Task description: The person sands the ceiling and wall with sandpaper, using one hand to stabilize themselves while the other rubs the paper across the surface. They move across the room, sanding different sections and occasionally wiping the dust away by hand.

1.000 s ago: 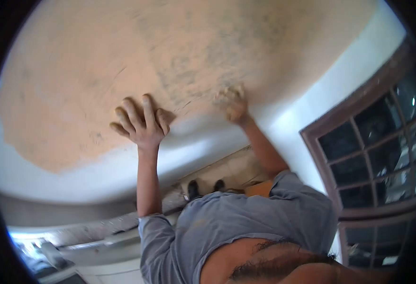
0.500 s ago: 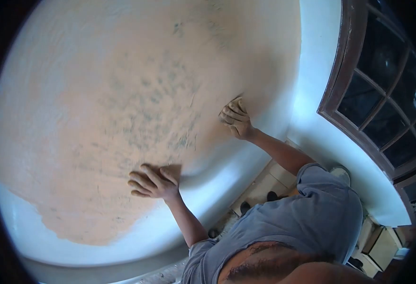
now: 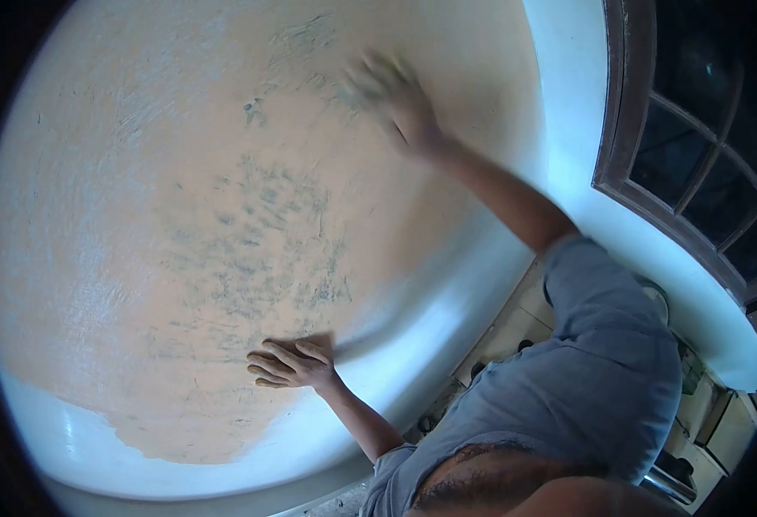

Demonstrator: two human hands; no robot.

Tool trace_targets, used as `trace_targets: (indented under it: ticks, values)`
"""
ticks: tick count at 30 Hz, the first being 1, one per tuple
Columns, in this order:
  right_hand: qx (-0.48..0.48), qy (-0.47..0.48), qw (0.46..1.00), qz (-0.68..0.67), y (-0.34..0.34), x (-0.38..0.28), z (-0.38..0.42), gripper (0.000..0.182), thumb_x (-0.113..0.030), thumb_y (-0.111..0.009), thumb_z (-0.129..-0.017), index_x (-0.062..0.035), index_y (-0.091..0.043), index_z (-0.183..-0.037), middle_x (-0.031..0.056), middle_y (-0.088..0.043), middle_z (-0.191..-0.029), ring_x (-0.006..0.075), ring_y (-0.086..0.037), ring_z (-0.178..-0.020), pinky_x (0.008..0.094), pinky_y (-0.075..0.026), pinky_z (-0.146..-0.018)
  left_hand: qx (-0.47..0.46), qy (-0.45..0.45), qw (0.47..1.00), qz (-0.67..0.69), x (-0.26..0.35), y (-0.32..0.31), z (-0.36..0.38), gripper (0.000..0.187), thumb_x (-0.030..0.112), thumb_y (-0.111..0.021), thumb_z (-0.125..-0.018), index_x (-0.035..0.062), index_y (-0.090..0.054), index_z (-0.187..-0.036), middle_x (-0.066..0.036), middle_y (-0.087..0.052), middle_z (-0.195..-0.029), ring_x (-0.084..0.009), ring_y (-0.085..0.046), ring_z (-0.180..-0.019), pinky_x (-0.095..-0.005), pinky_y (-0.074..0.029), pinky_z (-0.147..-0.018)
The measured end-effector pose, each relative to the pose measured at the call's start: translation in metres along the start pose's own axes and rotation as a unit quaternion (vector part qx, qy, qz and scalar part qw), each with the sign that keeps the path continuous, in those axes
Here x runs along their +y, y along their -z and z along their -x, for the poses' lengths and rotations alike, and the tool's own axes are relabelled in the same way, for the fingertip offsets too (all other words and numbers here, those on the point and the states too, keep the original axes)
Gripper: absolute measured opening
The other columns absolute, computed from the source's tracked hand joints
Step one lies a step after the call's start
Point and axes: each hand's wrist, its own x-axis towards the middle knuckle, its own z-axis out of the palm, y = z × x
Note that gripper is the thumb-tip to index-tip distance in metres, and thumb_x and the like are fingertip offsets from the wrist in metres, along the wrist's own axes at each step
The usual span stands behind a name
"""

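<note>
Brown-framed window [image 3: 697, 151] — tiled floor [image 3: 527, 317]

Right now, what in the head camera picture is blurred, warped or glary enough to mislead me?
Head view: the right hand is motion-smeared, its grip unreadable; the left hand is sharper, though the dark patch by its thumb may be shadow. Head view: lens distortion bows the window frame; corners go black; whitish glare streaks the coated wall at left.

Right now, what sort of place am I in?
Probably an indoor room, perhaps under renovation: a wall with a patchy peach coating, a brown-framed window and a pale floor.
</note>
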Motion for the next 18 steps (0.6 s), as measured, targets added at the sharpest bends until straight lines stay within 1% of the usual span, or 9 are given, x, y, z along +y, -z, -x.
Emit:
trace_targets:
  ticks: [3, 5, 6, 10, 11, 12, 14, 17, 18]
  values:
    - [-0.068, -0.089, 0.992, -0.057, -0.001, -0.014, 0.187, 0.034, -0.017, -0.039, -0.095, -0.0096, -0.066, -0.115, 0.0172, -0.055, -0.133, 0.038, -0.042, -0.133, 0.0564, -0.018, -0.113, 0.0, -0.001, 1.0, 0.01, 0.001, 0.004, 0.004, 0.056, 0.041, -0.035, -0.098, 0.0048, -0.046, -0.14, -0.023, -0.031, -0.15, -0.0378, -0.026, -0.141, -0.0527, -0.012, -0.115]
    - [-0.044, -0.125, 0.988, -0.078, 0.0, -0.023, 0.192, 0.034, -0.015, -0.04, -0.095, -0.0088, -0.065, -0.116, 0.0177, -0.055, -0.133, 0.0387, -0.041, -0.133, 0.0561, -0.017, -0.114, 0.003, -0.011, 1.0, 0.004, 0.0, 0.003, 0.001, 0.056, 0.04, -0.036, -0.098, 0.0053, -0.046, -0.14, -0.023, -0.031, -0.15, -0.0376, -0.027, -0.141, -0.0527, -0.013, -0.115]
    - [-0.017, -0.169, 0.981, -0.093, 0.005, -0.027, 0.184, 0.033, -0.014, -0.041, -0.094, -0.0079, -0.065, -0.116, 0.0181, -0.055, -0.133, 0.0393, -0.04, -0.133, 0.0558, -0.017, -0.114, 0.003, -0.01, 1.0, 0.006, 0.002, 0.0, 0.0, 0.056, 0.04, -0.036, -0.098, 0.0053, -0.046, -0.14, -0.023, -0.031, -0.15, -0.0376, -0.027, -0.141, -0.0527, -0.013, -0.115]
    - [0.085, -0.052, 0.991, -0.088, 0.011, 0.037, 0.017, 0.036, -0.013, -0.044, -0.092, -0.0081, -0.061, -0.123, 0.015, -0.049, -0.14, 0.0388, -0.039, -0.133, 0.0485, -0.026, -0.112, 0.01, -0.013, 1.0, 0.013, 0.001, 0.002, 0.0, 0.056, 0.039, -0.036, -0.098, 0.0042, -0.046, -0.14, -0.023, -0.033, -0.15, -0.0376, -0.028, -0.14, -0.0527, -0.013, -0.115]
    - [0.09, -0.084, 0.99, -0.072, 0.012, 0.05, -0.029, 0.034, -0.023, -0.043, -0.098, -0.0044, -0.061, -0.12, 0.0142, -0.051, -0.138, 0.0336, -0.04, -0.135, 0.0446, -0.024, -0.114, 0.007, -0.014, 1.0, 0.016, 0.001, 0.003, 0.001, 0.056, 0.039, -0.036, -0.098, 0.004, -0.046, -0.14, -0.023, -0.033, -0.149, -0.0375, -0.028, -0.14, -0.0523, -0.013, -0.115]
    - [-0.02, -0.274, 0.944, -0.184, 0.027, 0.046, -0.074, 0.036, -0.025, -0.045, -0.097, -0.0049, -0.061, -0.122, 0.0128, -0.051, -0.139, 0.0321, -0.04, -0.135, 0.0421, -0.021, -0.115, 0.012, -0.012, 1.0, 0.015, 0.0, 0.001, 0.002, 0.055, 0.038, -0.035, -0.098, 0.0039, -0.045, -0.14, -0.022, -0.034, -0.149, -0.0372, -0.028, -0.14, -0.0514, -0.013, -0.115]
    - [0.059, -0.13, 0.981, -0.132, 0.023, 0.068, -0.124, 0.042, -0.022, -0.042, -0.1, -0.0084, -0.048, -0.139, 0.0123, -0.041, -0.148, 0.0319, -0.029, -0.141, 0.0513, -0.011, -0.116, 0.019, -0.014, 1.0, 0.02, 0.002, 0.0, 0.002, 0.055, 0.038, -0.035, -0.098, 0.004, -0.045, -0.14, -0.022, -0.034, -0.149, -0.037, -0.028, -0.14, -0.0511, -0.013, -0.115]
    - [0.069, -0.069, 0.992, -0.081, 0.015, 0.067, -0.102, 0.043, -0.028, -0.04, -0.101, -0.0087, -0.047, -0.139, 0.0121, -0.04, -0.148, 0.0317, -0.028, -0.141, 0.05, -0.011, -0.117, 0.025, -0.013, 0.999, 0.025, 0.002, -0.004, 0.005, 0.055, 0.039, -0.035, -0.098, 0.0041, -0.044, -0.141, -0.022, -0.034, -0.149, -0.0366, -0.028, -0.141, -0.0503, -0.013, -0.115]
    - [0.067, -0.066, 0.994, -0.057, 0.012, 0.057, -0.076, 0.037, -0.024, -0.043, -0.098, -0.0088, -0.055, -0.129, 0.0122, -0.047, -0.141, 0.0332, -0.036, -0.136, 0.0471, -0.02, -0.114, 0.026, -0.011, 0.999, 0.021, 0.0, -0.005, 0.007, 0.055, 0.038, -0.035, -0.098, 0.0044, -0.045, -0.141, -0.021, -0.034, -0.149, -0.0366, -0.028, -0.141, -0.0502, -0.013, -0.115]
